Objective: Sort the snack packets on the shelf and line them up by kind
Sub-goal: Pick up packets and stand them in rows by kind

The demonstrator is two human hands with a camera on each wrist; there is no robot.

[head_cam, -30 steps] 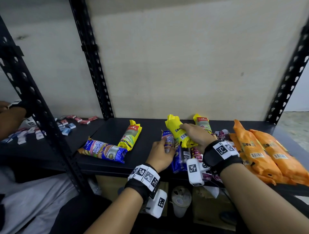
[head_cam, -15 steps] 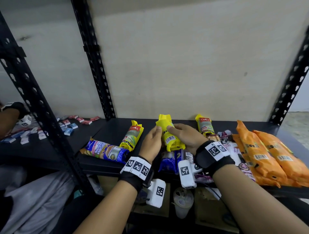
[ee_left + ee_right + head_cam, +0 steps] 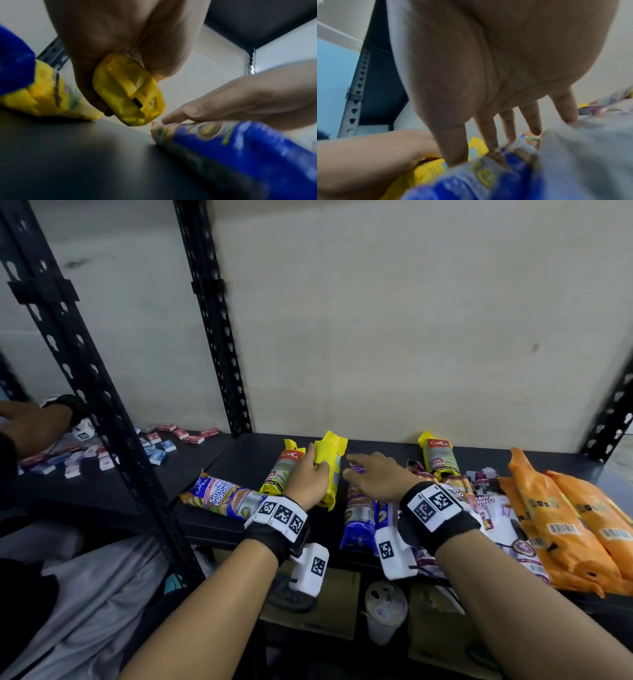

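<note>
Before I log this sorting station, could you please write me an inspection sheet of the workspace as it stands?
Surface: black shelf, bare at its back left.
Job's things: held yellow packet beside a lying yellow packet; blue packet at far left; more blue packets mid-front; third yellow packet at the back; orange packets stacked on the right.
Clutter: small red and blue boxes on the neighbouring shelf.
Grips: left hand holds the yellow packet; right hand has straight fingers touching a blue packet.
Cables: nothing seen.
Surroundings: plain wall, black slotted uprights, another person's arm at left.
</note>
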